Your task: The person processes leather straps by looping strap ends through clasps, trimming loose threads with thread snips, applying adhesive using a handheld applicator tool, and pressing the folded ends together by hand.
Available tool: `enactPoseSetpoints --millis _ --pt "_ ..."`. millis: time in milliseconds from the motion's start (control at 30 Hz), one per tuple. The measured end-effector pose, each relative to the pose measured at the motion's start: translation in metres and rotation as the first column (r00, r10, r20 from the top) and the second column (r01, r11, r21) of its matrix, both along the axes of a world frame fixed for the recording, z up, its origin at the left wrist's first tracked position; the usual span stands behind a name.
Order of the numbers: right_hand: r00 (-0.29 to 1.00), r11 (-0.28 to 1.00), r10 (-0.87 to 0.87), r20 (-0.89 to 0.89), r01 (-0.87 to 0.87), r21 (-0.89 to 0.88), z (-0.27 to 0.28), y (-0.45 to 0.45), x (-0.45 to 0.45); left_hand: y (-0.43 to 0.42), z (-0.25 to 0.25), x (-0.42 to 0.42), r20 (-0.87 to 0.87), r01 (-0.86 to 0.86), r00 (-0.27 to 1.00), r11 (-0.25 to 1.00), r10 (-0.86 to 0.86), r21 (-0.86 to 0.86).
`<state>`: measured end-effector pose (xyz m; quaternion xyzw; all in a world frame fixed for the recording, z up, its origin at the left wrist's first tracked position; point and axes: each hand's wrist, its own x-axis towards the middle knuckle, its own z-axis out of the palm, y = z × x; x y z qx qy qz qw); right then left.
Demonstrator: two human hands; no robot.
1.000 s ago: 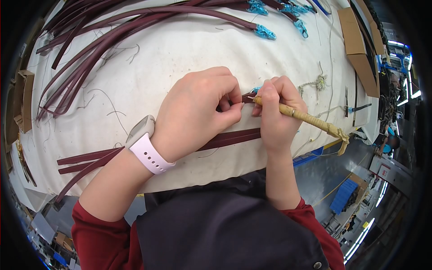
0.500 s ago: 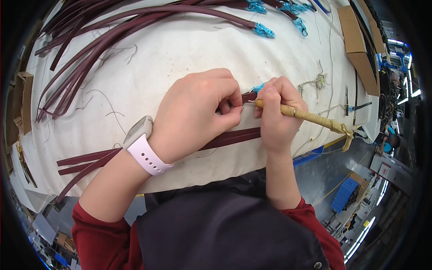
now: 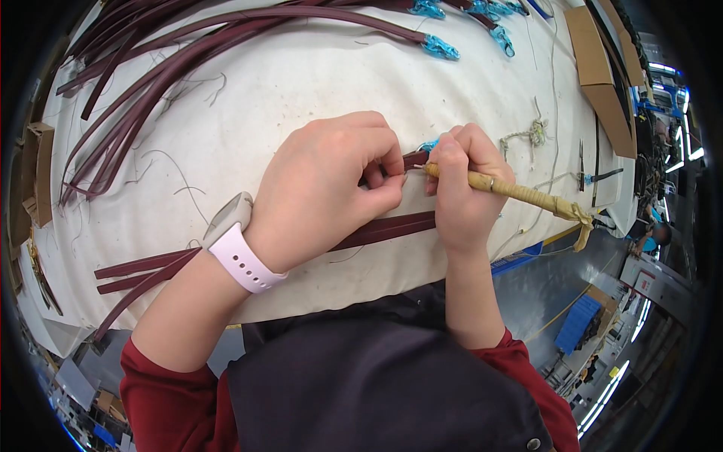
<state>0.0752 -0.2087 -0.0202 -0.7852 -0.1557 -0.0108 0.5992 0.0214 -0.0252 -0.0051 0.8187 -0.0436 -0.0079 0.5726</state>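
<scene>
A maroon strap point(image 3: 414, 160) with a blue-wrapped end point(image 3: 428, 145) lies between my two hands. My left hand point(image 3: 339, 181) is closed in a pinch at the strap's left part; its fingertips hide what they grip. Wrapped round a yellow taped tool handle point(image 3: 520, 194), my right hand point(image 3: 468, 184) holds it with the thin tip at the strap's edge, close to my left fingertips. More maroon straps point(image 3: 384, 230) run beneath my left wrist on the white cloth.
Maroon straps point(image 3: 173, 71) with blue-wrapped ends point(image 3: 440, 47) lie at the upper left and top. A cardboard box point(image 3: 600, 83) stands at the right, near knotted string point(image 3: 536, 133) and a small tool point(image 3: 586, 178). A person point(image 3: 657, 235) is far right.
The tool tip and my right hand have shifted slightly against the strap. My left wrist has turned a little. Both hands keep nearly the same place.
</scene>
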Motion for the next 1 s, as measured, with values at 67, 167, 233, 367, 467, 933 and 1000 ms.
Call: enactPoseSetpoints --millis 67,167,233,367,467,933,1000 --pt "1.000 1.000 -0.001 0.000 0.001 -0.002 -0.001 0.000 0.000 0.000 0.000 0.000 -0.003 0.001 1.000 1.000 -0.001 0.000" --pt "1.000 1.000 -0.002 -0.002 0.002 -0.002 0.000 0.000 0.000 0.000 0.000 0.000 -0.004 0.004 1.000 1.000 -0.004 0.003" --pt "1.000 1.000 -0.003 -0.003 0.003 0.000 0.001 0.001 0.000 0.000 0.000 0.000 -0.011 0.001 1.000 1.000 -0.001 -0.010" --pt "1.000 1.000 -0.004 -0.008 0.004 0.002 0.001 0.001 0.000 -0.001 0.000 0.000 -0.030 -0.008 1.000 1.000 0.007 -0.019" --pt "1.000 0.999 -0.015 -0.004 0.015 0.028 0.001 0.003 -0.001 -0.001 0.002 0.000 0.020 0.007 1.000 1.000 -0.007 0.009" --pt "0.993 0.901 -0.120 0.006 0.106 0.420 0.010 0.003 0.002 -0.007 0.008 -0.010 0.280 -0.131 0.960 0.897 0.009 0.422" --pt "0.980 0.889 -0.187 0.071 0.138 0.437 0.011 0.003 0.002 -0.009 0.010 -0.010 0.297 -0.139 0.955 0.905 0.014 0.403"
